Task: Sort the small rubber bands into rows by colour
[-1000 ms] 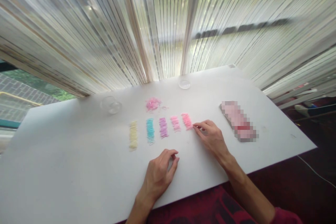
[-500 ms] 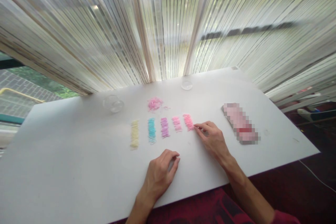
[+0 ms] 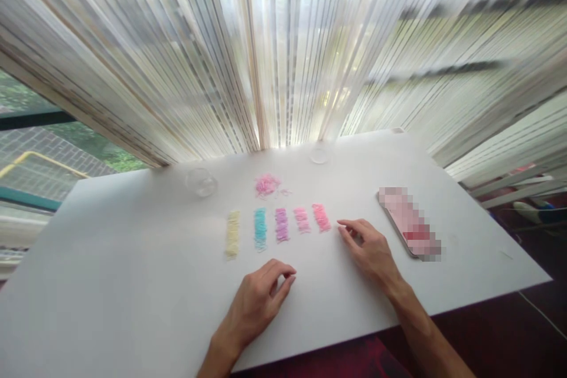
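Note:
My right hand point(image 3: 365, 246) is just right of the bright pink strip of short thin pieces point(image 3: 321, 218), not touching it. Its index finger and thumb are apart, with nothing visible between them. Loosely curled, my left hand point(image 3: 263, 292) rests on the table below the rows, a small gap between thumb and fingers and nothing seen in it. To the left of the bright pink strip run similar strips: light pink point(image 3: 302, 220), purple point(image 3: 282, 225), teal point(image 3: 260, 229) and pale yellow point(image 3: 233, 235). Behind them lies a loose pink pile point(image 3: 267, 185) of the same thin pieces.
Clear round dishes or lids point(image 3: 204, 183) stand at the back left of the white table point(image 3: 146, 283). Another clear lid point(image 3: 318, 156) is at the back. A blurred-out pink flat object point(image 3: 405, 218) lies on the right. String curtains point(image 3: 274, 59) hang along the far edge.
My right hand has drawn away to the right from the bright pink strip, leaving a gap. My left hand has shifted slightly left. The whole view has tilted a little.

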Demonstrator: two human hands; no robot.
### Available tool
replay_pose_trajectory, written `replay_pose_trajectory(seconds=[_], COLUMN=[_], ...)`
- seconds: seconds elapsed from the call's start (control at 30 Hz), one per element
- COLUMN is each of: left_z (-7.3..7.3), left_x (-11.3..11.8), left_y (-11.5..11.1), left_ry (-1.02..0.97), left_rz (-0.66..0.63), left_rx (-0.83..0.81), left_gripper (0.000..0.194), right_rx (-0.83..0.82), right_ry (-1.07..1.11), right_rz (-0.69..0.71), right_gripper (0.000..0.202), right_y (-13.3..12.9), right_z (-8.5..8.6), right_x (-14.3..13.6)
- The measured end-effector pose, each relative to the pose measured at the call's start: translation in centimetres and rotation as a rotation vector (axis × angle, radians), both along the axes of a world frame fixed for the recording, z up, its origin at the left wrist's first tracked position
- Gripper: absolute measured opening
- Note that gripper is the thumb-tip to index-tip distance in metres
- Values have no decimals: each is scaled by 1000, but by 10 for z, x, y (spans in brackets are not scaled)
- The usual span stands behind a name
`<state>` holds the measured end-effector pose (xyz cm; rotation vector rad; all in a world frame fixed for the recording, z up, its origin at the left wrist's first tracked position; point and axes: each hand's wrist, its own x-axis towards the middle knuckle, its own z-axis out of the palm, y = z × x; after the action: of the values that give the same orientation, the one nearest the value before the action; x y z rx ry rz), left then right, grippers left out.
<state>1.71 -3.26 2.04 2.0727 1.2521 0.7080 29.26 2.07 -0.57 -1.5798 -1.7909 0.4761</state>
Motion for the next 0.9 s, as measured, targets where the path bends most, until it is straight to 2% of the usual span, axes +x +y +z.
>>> replay_pose_trajectory(seconds=[0.1, 0.17, 0.23, 0.33, 0.43, 0.57, 0.7, 0.73, 0.8, 0.83, 0.9], left_z=[11, 19, 25, 28, 27, 31, 36, 35, 32, 30, 25], left_x=[-20, -30, -36, -35, -32, -40, -51, -53, -52, -51, -47], left_y=[29, 59, 94, 143, 175, 192, 199, 201, 205, 207, 209], left_ry=[65, 174, 423, 540, 645, 668, 634, 627, 605, 588, 556], left_rz=[23, 104, 215, 312, 364, 255, 109, 90, 70, 67, 69], left_rx=[80, 122, 63, 33, -60, -143, -220, -240, -266, -269, -258], left_gripper=[17, 20, 33, 57, 65, 55, 65, 61, 39, 36, 35], right_rx=[-15, -14, -24, -57, -74, -144, -241, -258, -275, -277, -279], right_ry=[9, 18, 30, 28, 9, -41, -107, -129, -169, -185, -204], right_rz=[58, 82, 99, 116, 134, 239, 417, 447, 486, 497, 517], right_gripper=[25, 25, 26, 28, 27, 25, 28, 27, 20, 18, 28], right_y=[14, 27, 43, 67, 87, 107, 132, 139, 153, 158, 167], right_z=[6, 10, 14, 17, 20, 26, 30, 29, 28, 27, 24], right_x=[2, 1, 1, 1, 4, -7, -44, -57, -82, -93, -112])
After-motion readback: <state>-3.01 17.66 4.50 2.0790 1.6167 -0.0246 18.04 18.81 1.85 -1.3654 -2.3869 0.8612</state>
